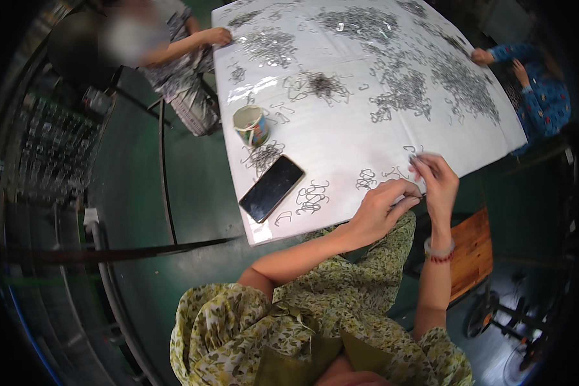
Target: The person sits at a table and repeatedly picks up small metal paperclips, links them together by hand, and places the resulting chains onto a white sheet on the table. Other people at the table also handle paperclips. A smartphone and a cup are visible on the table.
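Wire hooks point(366, 179), thin, dark grey — curved, loosely clustered

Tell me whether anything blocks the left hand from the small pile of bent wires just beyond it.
Nothing visible does: only white tabletop shows between the left hand and the small pile of bent wires. The phone and the small bucket are farther left, off that short path.
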